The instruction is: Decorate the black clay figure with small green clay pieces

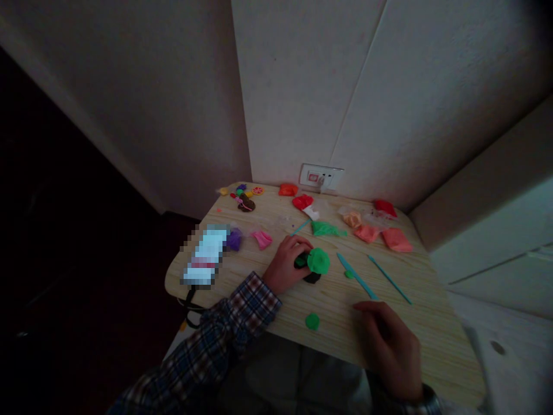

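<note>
My left hand point(287, 265) is closed around a small modelling-clay piece with a bright green, frilled round top point(318, 261) and a black lower part point(311, 278). Its fingers hide part of the black side. Low on the right, my right hand point(391, 346) hovers near the table edge with its fingers curled in; whatever is between the fingertips, if anything, cannot be made out. Just beyond those fingertips lies a blue plastic clay knife point(356, 276). Beside the knife rests a little green clay bit point(349, 274). A flat green clay disc point(312, 321) lies near the front edge.
A phone with a lit, blurred screen point(206, 255) is at the left. Bagged clay lies around: green point(326, 229), pink point(261, 238), purple point(234, 239), coral point(396, 239). A thin blue stick point(389, 279) lies right. Small clay ornaments point(246, 203) sit back left, near the wall socket point(321, 177).
</note>
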Demonstrator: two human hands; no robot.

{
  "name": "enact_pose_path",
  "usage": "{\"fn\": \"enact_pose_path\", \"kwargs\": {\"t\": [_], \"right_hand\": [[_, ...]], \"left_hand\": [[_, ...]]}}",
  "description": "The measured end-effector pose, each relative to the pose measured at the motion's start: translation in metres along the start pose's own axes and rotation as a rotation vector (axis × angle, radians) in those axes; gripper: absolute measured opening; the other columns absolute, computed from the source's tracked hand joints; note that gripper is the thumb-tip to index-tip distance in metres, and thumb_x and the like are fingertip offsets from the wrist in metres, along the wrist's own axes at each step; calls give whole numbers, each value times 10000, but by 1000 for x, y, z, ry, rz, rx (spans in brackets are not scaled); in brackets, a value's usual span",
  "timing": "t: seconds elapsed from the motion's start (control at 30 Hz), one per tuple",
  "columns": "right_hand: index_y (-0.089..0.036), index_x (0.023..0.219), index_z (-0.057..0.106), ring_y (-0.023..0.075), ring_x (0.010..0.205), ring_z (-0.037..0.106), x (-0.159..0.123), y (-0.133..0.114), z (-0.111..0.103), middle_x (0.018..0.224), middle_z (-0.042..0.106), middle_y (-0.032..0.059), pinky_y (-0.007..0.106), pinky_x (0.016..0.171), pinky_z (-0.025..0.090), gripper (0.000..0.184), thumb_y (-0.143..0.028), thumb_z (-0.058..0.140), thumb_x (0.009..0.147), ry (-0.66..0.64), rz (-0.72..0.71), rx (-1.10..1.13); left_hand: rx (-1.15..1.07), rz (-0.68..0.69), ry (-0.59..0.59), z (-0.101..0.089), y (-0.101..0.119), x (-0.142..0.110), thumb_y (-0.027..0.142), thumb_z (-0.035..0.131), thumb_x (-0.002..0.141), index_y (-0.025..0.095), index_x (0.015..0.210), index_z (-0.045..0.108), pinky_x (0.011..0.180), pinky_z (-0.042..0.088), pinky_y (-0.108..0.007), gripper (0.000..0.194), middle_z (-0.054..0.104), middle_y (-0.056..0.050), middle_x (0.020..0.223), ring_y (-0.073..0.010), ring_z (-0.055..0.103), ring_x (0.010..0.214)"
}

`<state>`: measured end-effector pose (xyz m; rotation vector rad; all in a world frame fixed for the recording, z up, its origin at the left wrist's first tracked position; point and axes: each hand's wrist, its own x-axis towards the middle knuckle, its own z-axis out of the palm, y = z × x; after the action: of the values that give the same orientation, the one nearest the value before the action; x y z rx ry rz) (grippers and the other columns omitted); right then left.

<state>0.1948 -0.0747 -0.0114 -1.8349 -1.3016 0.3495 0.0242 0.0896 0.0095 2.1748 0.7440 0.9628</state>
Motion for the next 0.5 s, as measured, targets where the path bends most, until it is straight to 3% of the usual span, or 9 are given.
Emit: {"fn": "enact_pose_path", "kwargs": {"t": [0.27, 0.5], "right_hand": [[-205, 790, 639, 161, 615, 588, 0, -1, -1, 712, 650, 21, 242, 560, 446, 239, -385, 487, 825, 5, -1, 10], [-200, 784, 642, 160, 591, 576, 1, -4, -1, 692, 641, 28, 242, 528, 436, 250, -381, 475, 825, 19, -6, 15]], "left_hand": [[83, -13, -104, 1, -4, 0, 216, 708, 698, 152, 939, 600, 927, 417, -397, 273, 587, -94, 1057, -233, 508, 1043], [75, -9, -94, -1, -2, 2, 186, 669, 720, 166, 896, 628, 932, 414, -414, 182, 601, -87, 1051, -235, 518, 1045]]}}
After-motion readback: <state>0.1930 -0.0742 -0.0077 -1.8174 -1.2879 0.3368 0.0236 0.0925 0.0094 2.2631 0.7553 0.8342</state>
